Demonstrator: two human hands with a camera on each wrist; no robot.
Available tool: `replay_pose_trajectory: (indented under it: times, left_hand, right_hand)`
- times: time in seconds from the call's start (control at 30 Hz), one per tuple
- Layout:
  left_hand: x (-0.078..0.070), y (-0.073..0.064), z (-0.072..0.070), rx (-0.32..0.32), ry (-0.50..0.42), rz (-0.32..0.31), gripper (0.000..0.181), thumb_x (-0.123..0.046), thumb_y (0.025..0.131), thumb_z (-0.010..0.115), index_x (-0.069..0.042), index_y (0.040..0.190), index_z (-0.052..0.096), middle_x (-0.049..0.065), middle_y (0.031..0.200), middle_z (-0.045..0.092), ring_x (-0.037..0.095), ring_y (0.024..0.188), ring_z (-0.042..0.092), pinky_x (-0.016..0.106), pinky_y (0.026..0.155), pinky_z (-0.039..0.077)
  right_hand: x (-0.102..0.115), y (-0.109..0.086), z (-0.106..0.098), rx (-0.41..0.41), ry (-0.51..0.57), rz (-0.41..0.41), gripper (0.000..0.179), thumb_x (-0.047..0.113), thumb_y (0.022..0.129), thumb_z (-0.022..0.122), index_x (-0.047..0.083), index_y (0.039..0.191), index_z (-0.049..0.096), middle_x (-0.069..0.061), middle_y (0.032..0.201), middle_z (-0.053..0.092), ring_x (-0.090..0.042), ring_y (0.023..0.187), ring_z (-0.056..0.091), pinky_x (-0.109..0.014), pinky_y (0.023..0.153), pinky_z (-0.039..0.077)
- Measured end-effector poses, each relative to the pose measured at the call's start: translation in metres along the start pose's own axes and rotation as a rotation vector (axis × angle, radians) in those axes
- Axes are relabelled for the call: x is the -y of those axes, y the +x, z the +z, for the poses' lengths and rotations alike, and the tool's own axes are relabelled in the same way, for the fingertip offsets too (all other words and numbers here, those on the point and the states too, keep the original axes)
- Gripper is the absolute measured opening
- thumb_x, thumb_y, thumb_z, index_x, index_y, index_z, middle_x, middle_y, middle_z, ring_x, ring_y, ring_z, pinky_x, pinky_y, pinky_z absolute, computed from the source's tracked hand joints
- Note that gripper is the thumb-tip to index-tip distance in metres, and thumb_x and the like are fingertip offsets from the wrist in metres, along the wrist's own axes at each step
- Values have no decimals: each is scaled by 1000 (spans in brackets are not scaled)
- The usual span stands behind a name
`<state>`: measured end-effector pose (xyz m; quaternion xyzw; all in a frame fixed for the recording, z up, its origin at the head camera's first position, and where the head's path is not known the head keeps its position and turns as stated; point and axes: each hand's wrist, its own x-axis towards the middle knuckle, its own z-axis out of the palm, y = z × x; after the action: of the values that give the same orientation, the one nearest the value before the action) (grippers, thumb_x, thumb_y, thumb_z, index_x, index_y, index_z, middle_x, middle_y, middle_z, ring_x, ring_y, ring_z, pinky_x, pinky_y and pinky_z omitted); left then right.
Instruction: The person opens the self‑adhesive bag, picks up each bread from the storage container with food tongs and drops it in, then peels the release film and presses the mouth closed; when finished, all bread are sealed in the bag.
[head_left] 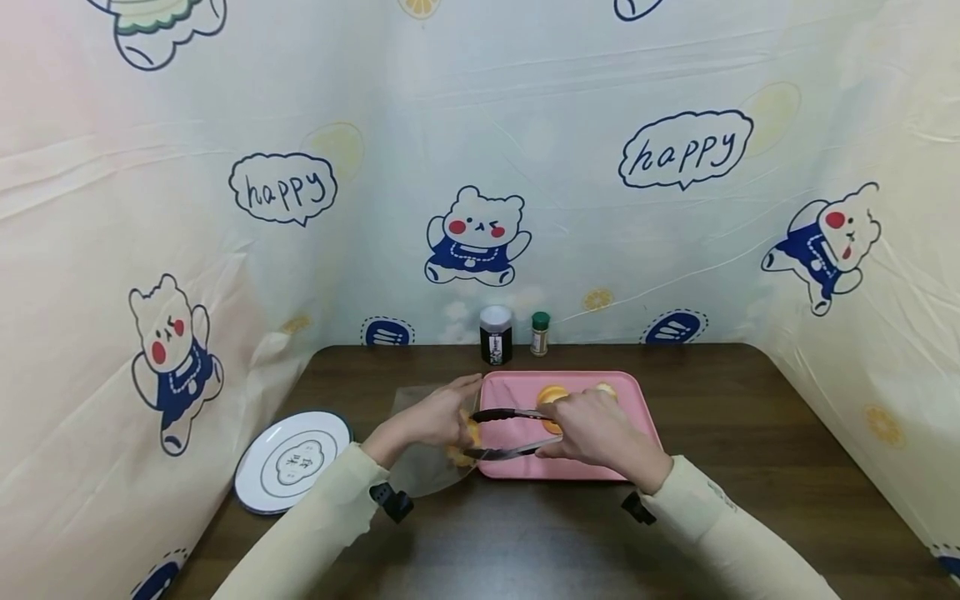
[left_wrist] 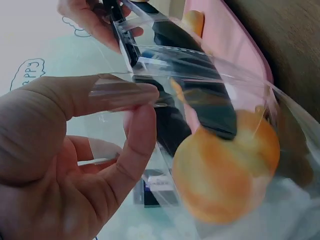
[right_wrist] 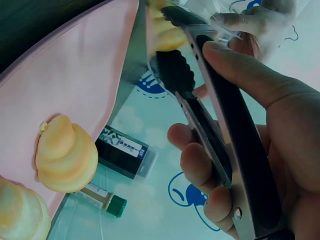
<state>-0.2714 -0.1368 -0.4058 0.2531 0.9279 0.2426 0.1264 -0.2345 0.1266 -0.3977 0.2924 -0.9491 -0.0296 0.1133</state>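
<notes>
My left hand (head_left: 438, 417) pinches the rim of a clear plastic bag (head_left: 423, 479) between thumb and finger. Inside the bag sits a golden, shell-shaped bread roll (left_wrist: 215, 175), seen through the film. With my right hand (head_left: 600, 429) I grip black-and-silver food tongs (right_wrist: 235, 130), thumb on one arm and fingers curled round the other. Their black scalloped heads (left_wrist: 207, 107) reach in through the bag's mouth, spread apart, right at the roll. Under my right hand, a pink tray (head_left: 517, 390) carries more rolls, one orange-brown (head_left: 553, 394) and one paler (head_left: 606, 388).
A white plate (head_left: 258, 479) with a dark rim stands at the left table edge. Behind the tray are a dark jar with a pale lid (head_left: 496, 335) and a small green-capped shaker (head_left: 539, 333). A printed cloth (head_left: 570, 217) hangs round the table.
</notes>
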Motion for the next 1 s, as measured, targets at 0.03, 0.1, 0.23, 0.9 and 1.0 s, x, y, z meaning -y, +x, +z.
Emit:
replay_pose_trajectory:
  times: [0.03,0.1,0.23,0.9,1.0]
  left_hand:
    - [0,0,0,-4,6,14,94,-1,74,78,-5,155,32,11,165,25,18,93,67,27,68,51]
    - [-2,0,-1,-4,20,44,93,-2,74,77,-5,155,32,12,165,26,16,94,67,27,73,51]
    - [-6,-1,-2,24,-12,79,92,-1,76,75,-5,156,30,13,165,25,11,85,65,26,70,52]
    - [-7,-2,5,27,-126,73,95,-6,79,79,-7,158,27,10,166,21,7,72,62,22,65,55]
    - [-10,-3,5,22,-89,82,95,-8,78,80,-7,157,28,10,167,21,7,73,61,22,66,54]
  right_hand:
    - [0,0,-1,-2,10,0,52,70,68,78,25,94,70,11,55,43,-11,47,36,-29,47,25]
    - [1,1,-2,-1,35,6,53,69,69,78,25,97,71,12,57,45,-11,48,38,-29,47,27]
    - [4,3,-2,17,77,11,55,67,70,79,25,105,74,13,63,53,-11,50,42,-28,49,32]
    - [8,7,4,-25,46,-88,63,68,72,76,25,118,72,10,68,59,-9,51,41,-24,43,28]
    - [10,8,4,22,122,-21,60,66,73,77,23,115,74,11,67,55,-10,53,43,-25,47,32]
